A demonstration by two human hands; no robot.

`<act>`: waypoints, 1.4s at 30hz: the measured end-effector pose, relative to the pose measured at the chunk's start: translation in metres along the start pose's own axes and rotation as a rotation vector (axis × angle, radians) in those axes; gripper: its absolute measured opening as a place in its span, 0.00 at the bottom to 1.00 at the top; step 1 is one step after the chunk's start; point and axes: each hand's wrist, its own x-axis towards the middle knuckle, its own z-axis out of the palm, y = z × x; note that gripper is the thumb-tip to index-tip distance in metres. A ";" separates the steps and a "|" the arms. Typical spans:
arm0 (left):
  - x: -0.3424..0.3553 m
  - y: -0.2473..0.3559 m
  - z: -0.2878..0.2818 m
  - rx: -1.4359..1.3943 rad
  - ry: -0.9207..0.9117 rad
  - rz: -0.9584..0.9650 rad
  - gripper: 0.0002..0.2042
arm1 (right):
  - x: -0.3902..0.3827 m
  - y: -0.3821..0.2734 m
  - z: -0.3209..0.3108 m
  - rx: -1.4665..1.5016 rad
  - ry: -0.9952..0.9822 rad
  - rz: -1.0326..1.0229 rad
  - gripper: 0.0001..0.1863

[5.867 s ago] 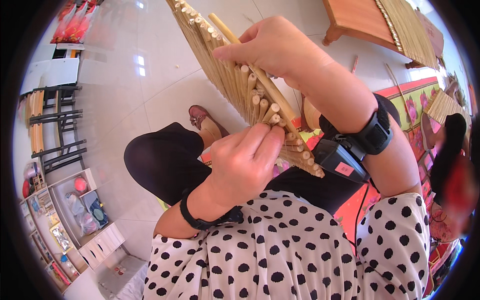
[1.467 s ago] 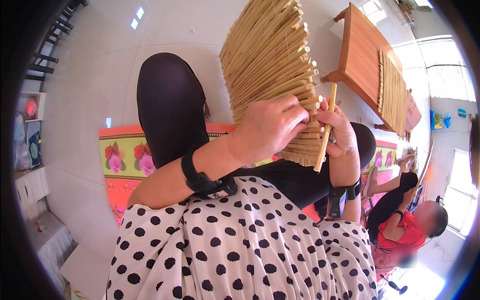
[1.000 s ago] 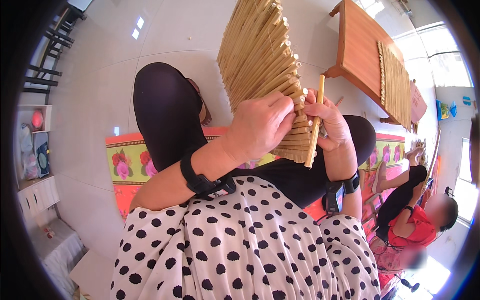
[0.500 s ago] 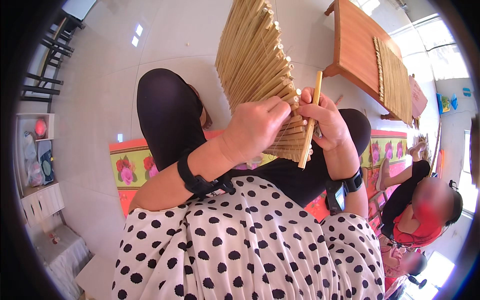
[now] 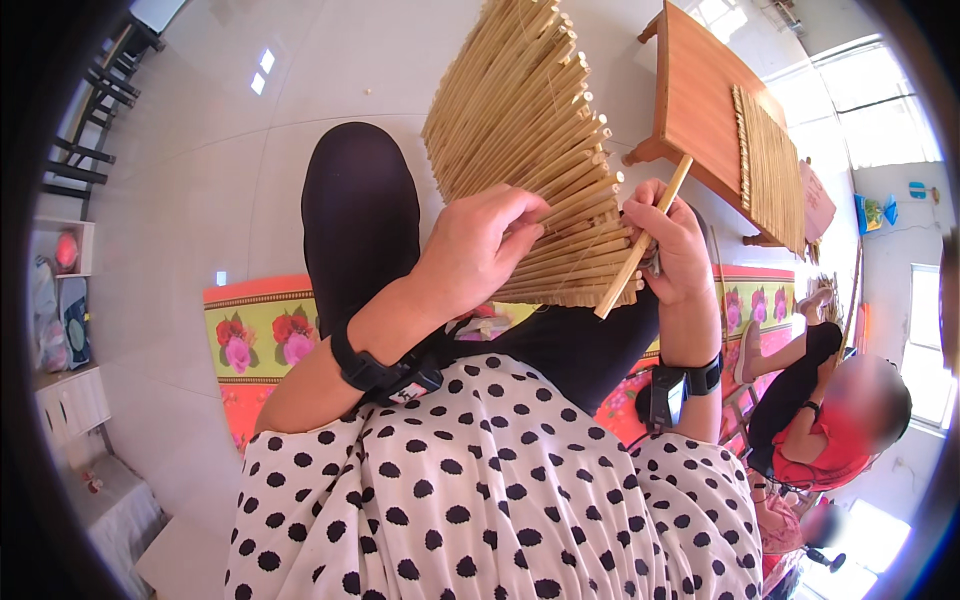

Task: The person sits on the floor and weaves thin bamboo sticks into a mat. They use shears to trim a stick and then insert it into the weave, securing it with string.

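Unreadable label (image 5: 410,392) on left wristband (image 5: 366,370)

A straw-coloured mat (image 5: 772,165) lies on the brown table (image 5: 700,90)

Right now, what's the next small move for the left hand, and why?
I'd probably bring the left hand across the stalk mat toward its near-right ends. It sits back from that edge, while the right hand holds a loose stick slanting beside it. Whether the left fingertips pinch a thread is too fine to tell.
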 end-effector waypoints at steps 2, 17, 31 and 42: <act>-0.002 0.000 -0.003 0.032 -0.025 0.006 0.07 | -0.001 -0.002 0.002 0.026 -0.014 -0.003 0.09; -0.001 0.053 -0.018 -0.379 -0.333 -0.075 0.09 | -0.041 -0.033 0.038 -0.213 0.075 -0.289 0.10; -0.003 0.034 -0.001 -0.124 -0.329 0.121 0.09 | -0.061 -0.029 0.050 -0.671 -0.056 -0.457 0.14; -0.004 0.026 0.004 -0.001 -0.133 0.184 0.08 | -0.071 -0.036 0.046 -0.808 -0.011 -0.697 0.13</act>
